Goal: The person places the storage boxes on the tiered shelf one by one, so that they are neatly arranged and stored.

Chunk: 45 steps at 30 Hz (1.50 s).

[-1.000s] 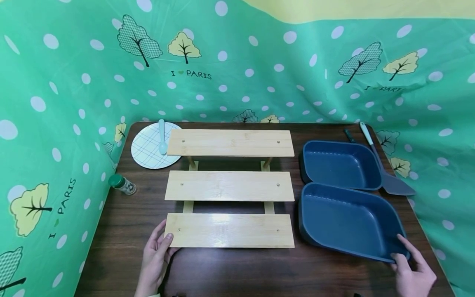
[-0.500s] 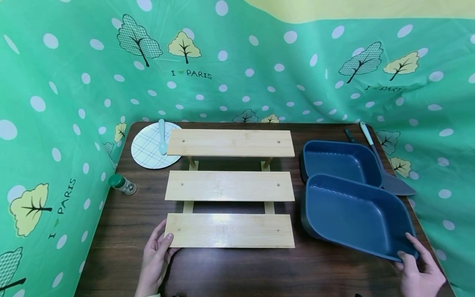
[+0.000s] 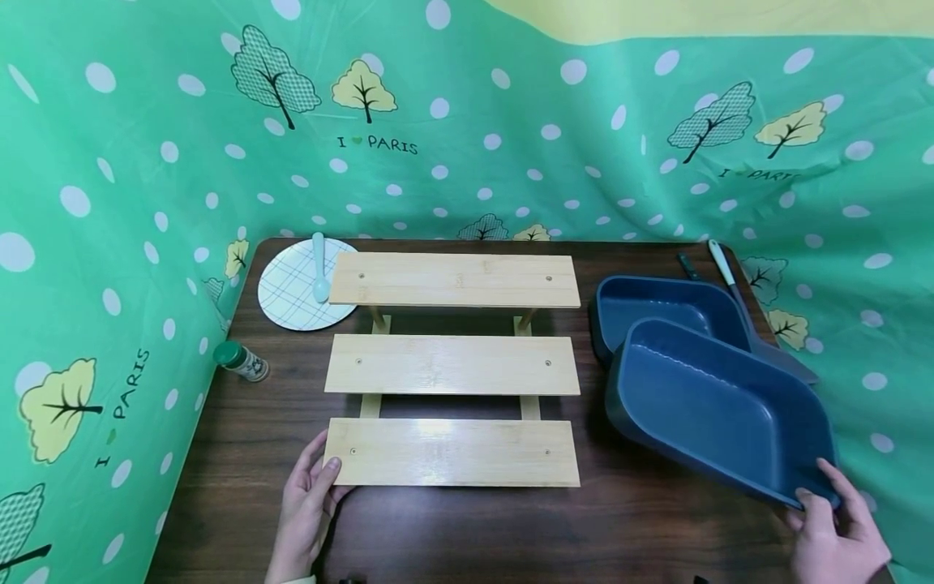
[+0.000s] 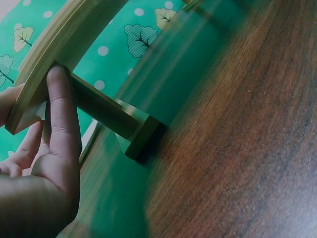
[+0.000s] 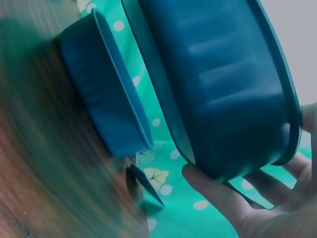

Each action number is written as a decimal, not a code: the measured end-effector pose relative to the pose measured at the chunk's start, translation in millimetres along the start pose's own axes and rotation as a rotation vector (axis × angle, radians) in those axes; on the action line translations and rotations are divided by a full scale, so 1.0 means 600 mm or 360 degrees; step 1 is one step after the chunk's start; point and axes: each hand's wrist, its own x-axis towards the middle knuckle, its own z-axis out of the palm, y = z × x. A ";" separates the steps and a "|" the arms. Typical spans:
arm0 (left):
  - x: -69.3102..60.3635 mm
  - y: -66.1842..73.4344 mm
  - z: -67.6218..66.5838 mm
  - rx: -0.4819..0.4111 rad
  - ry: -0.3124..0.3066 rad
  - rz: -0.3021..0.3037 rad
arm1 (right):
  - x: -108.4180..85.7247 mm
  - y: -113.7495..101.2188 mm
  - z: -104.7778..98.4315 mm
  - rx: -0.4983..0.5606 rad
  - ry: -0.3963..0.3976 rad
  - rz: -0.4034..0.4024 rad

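My left hand [image 3: 306, 513] grips the left end of the front board on a three-tier wooden step rack [image 3: 452, 453]. In the left wrist view, its fingers [image 4: 63, 111] lie under the board beside a short post, with the thumb on top. A deep blue plastic bin [image 3: 718, 410] is held by my right hand [image 3: 839, 527] at its near right corner. The right wrist view shows that bin [image 5: 223, 89] lifted and tilted, clear of the table. Behind it a second blue bin [image 3: 657, 300] stands on the table, its front part covered by the raised one.
A spatula [image 3: 777, 357] with a pale handle lies right of the bins, near a small dark object [image 3: 687, 266]. At the back left, a round plate [image 3: 292, 288] bears a light blue spoon [image 3: 319, 268]. A green-capped shaker jar [image 3: 241, 362] lies nearby on the dark table [image 3: 438, 543].
The right hand has shifted right and lifted the near blue bin, which now overlaps more of the rear bin and spatula. The left hand and rack have stayed in place.
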 end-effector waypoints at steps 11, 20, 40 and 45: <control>0.000 -0.002 0.000 -0.0061 -0.0022 0.0022 | -0.008 -0.022 0.009 0.0348 0.0091 0.0180; -0.001 -0.002 -0.001 -0.0049 -0.0005 -0.0004 | -0.013 -0.040 0.019 0.0479 0.0121 0.0301; 0.000 -0.004 -0.001 -0.0105 -0.0044 0.0015 | -0.025 -0.064 0.049 0.0687 0.0222 0.0242; 0.001 -0.006 -0.001 -0.0119 -0.0045 0.0023 | -0.028 -0.070 0.061 0.0653 0.0282 0.0132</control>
